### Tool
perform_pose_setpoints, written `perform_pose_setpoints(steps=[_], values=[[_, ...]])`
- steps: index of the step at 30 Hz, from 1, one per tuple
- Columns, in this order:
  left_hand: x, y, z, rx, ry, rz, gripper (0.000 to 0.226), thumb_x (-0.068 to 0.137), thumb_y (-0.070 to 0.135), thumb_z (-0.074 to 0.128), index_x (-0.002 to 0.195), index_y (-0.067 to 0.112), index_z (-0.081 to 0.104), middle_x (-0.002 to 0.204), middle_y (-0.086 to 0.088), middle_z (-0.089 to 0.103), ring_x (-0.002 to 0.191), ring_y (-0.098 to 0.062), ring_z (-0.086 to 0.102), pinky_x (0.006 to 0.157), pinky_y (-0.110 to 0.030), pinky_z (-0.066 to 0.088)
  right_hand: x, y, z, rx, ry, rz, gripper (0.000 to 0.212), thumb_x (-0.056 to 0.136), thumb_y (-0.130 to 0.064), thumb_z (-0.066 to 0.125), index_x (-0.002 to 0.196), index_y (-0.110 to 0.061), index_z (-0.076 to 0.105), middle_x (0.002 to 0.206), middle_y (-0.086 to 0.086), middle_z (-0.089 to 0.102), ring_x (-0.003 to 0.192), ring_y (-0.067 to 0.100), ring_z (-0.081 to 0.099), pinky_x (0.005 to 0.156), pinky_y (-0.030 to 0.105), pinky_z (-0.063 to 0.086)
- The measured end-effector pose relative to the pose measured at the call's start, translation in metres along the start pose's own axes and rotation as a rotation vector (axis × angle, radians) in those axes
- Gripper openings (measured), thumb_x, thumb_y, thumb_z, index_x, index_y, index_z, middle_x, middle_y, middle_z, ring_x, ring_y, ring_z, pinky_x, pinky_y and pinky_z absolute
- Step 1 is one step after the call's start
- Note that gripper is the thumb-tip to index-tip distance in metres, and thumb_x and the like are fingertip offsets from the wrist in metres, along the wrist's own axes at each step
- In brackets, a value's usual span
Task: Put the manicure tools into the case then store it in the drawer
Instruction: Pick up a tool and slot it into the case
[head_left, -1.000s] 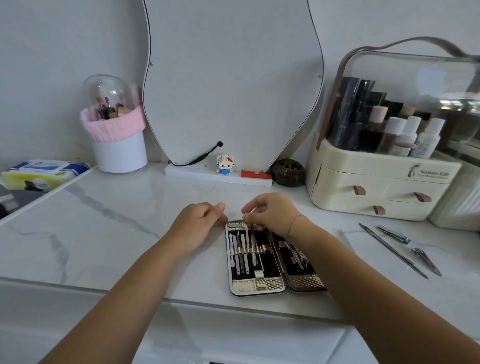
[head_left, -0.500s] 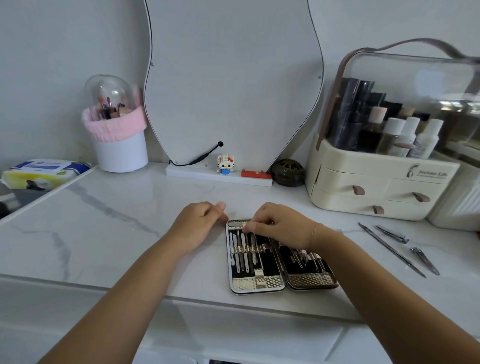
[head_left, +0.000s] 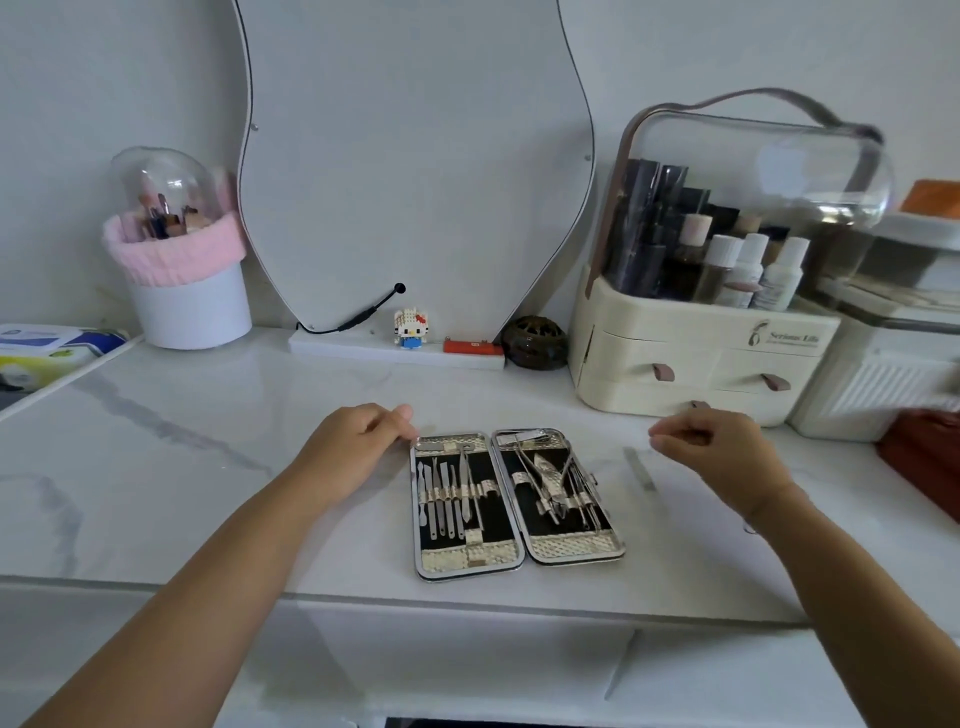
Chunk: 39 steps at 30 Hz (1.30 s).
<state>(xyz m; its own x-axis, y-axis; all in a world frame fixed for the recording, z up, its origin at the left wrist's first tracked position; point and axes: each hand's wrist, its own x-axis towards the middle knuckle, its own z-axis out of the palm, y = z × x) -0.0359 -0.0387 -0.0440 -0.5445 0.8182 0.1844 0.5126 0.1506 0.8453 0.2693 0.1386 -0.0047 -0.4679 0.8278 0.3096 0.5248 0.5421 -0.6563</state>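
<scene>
The manicure case (head_left: 470, 560) lies open flat on the marble tabletop near the front edge. Metal tools are strapped into both of its black halves. My left hand (head_left: 358, 447) rests curled at the case's top left corner, its fingertips touching the rim. My right hand (head_left: 719, 452) hovers to the right of the case, fingers loosely curled, with nothing visible in them. One loose slim metal tool (head_left: 640, 467) lies blurred on the table just below that hand's fingertips. Any other loose tools are hidden behind the hand.
A cream cosmetic organizer (head_left: 691, 358) with small drawers and a clear lid stands at the back right. A wavy mirror (head_left: 415, 156), a small toy figure (head_left: 410, 327), a dark round jar (head_left: 535, 343) and a pink-trimmed brush holder (head_left: 182, 275) line the back. A red object (head_left: 924, 457) sits far right.
My right hand has left the case's left half and swung right to above the loose tools. The case's right half is now uncovered. My left hand has stayed at the corner.
</scene>
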Motion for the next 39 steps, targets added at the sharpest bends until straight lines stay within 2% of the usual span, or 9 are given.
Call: perform_pose_setpoints(steps=[5,8,12,15,17,21,33,36,39], values=[[0.0,0.001,0.001,0.01,-0.037,0.025,0.031,0.093,0.043,0.048,0.086,0.026,0.073,0.099,0.012,0.07,0.1,-0.003,0.06,0.083,-0.017,0.037,-0.002,0.043,-0.024,-0.212,0.01,0.139,0.007,0.075,-0.018,0.074,0.074,-0.023,0.069,0.075,0.003,0.068,0.075,0.023,0.062,0.071,0.031,0.048],[0.0,-0.001,0.001,0.0,-0.045,0.017,0.031,0.093,0.044,0.049,0.088,0.026,0.074,0.101,0.011,0.07,0.101,-0.004,0.06,0.087,-0.021,0.038,0.001,0.05,-0.021,-0.311,0.009,0.154,0.006,0.077,-0.02,0.072,0.08,-0.016,0.071,0.078,0.006,0.068,0.076,0.023,0.06,0.071,0.031,0.047],[0.0,0.0,0.002,-0.008,-0.036,0.016,0.03,0.093,0.043,0.049,0.087,0.026,0.074,0.102,0.011,0.07,0.103,-0.006,0.06,0.092,-0.024,0.038,0.006,0.044,-0.019,-0.392,-0.036,0.173,0.009,0.082,-0.02,0.067,0.073,-0.017,0.066,0.075,0.001,0.065,0.072,0.018,0.057,0.067,0.028,0.043],[-0.001,0.001,0.002,-0.018,-0.034,0.015,0.03,0.093,0.042,0.049,0.086,0.026,0.074,0.102,0.011,0.07,0.103,-0.006,0.06,0.092,-0.024,0.038,0.011,0.038,-0.022,-0.437,-0.108,0.244,0.021,0.082,-0.02,0.065,0.064,-0.01,0.065,0.069,0.01,0.066,0.065,0.023,0.056,0.061,0.03,0.044],[-0.002,0.002,0.002,-0.017,-0.035,0.015,0.03,0.094,0.041,0.049,0.087,0.026,0.074,0.102,0.01,0.069,0.102,-0.005,0.059,0.09,-0.023,0.038,0.015,0.036,-0.025,-0.447,-0.148,0.291,0.031,0.081,-0.02,0.065,0.053,-0.01,0.06,0.06,0.009,0.063,0.058,0.023,0.054,0.055,0.028,0.042],[-0.001,0.002,0.002,-0.014,-0.03,0.018,0.031,0.094,0.041,0.049,0.086,0.026,0.074,0.101,0.01,0.07,0.101,-0.005,0.06,0.086,-0.02,0.037,0.019,0.032,-0.028,-0.458,-0.206,0.368,0.049,0.081,-0.023,0.066,0.043,-0.015,0.037,0.044,-0.001,0.034,0.045,0.017,0.033,0.048,0.026,0.029],[0.0,-0.001,0.003,-0.025,-0.026,0.011,0.03,0.094,0.041,0.049,0.086,0.026,0.074,0.103,0.01,0.069,0.103,-0.005,0.059,0.091,-0.023,0.038,0.023,0.035,-0.029,-0.48,-0.226,0.398,0.048,0.084,-0.03,0.064,0.047,-0.013,0.038,0.048,0.002,0.037,0.048,0.017,0.034,0.05,0.027,0.03],[0.0,-0.001,0.003,-0.029,-0.024,0.02,0.03,0.094,0.039,0.049,0.085,0.025,0.073,0.101,0.009,0.07,0.101,-0.004,0.06,0.083,-0.016,0.037,0.023,0.037,-0.03,-0.444,-0.246,0.346,0.05,0.086,-0.026,0.06,0.047,-0.015,0.031,0.046,0.0,0.031,0.046,0.015,0.028,0.049,0.025,0.026],[0.0,-0.001,0.003,-0.031,-0.027,0.018,0.03,0.095,0.038,0.049,0.086,0.024,0.073,0.1,0.01,0.071,0.099,-0.003,0.061,0.079,-0.012,0.037,0.016,0.035,-0.03,-0.304,-0.181,0.276,0.041,0.088,-0.023,0.058,0.052,-0.009,0.042,0.048,0.001,0.039,0.047,0.014,0.032,0.051,0.026,0.029]])
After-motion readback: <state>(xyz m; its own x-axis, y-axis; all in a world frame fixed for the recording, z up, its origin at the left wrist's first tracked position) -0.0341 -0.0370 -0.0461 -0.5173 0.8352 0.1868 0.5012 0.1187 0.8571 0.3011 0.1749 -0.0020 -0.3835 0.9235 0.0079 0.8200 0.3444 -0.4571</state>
